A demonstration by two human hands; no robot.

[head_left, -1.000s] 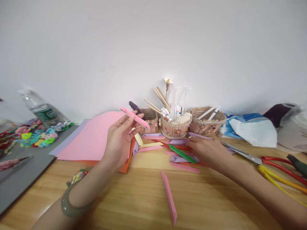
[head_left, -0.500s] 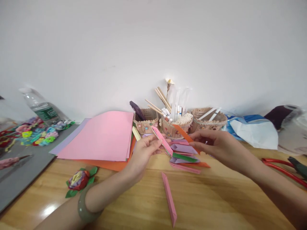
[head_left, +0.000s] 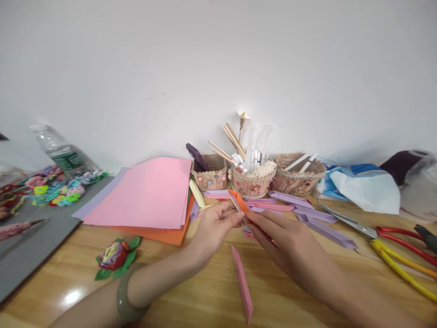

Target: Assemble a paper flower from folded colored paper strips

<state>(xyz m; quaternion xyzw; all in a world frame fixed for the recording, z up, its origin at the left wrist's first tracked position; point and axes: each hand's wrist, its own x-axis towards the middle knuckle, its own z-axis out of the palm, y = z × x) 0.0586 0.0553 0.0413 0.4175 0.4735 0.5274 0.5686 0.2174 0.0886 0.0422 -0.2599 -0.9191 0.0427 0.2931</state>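
Observation:
Between thumb and fingers, my left hand [head_left: 218,223] holds a small stack of folded paper strips, seen at its edges. An orange folded paper strip [head_left: 239,200] lies on top of that stack. My right hand [head_left: 278,232] has its fingers closed on the orange strip's lower end, meeting my left fingertips; part of the strip is hidden there. A folded pink strip [head_left: 242,284] lies on the table below the hands. Purple strips [head_left: 316,214] and several pink ones lie behind and to the right. A pale yellow strip [head_left: 197,193] rests beside the paper sheets.
Pink paper sheets [head_left: 143,196] are stacked at left, near a paper flower [head_left: 114,257]. Decorated baskets [head_left: 252,182] with sticks and pens stand by the wall. Scissors [head_left: 355,224] and yellow-handled pliers [head_left: 399,264] lie right. A bottle [head_left: 64,155] leans at far left.
My right hand has moved left, bringing the orange strip onto the stack in my left hand, over the pink strip. The scissors and purple strips at right have come into view.

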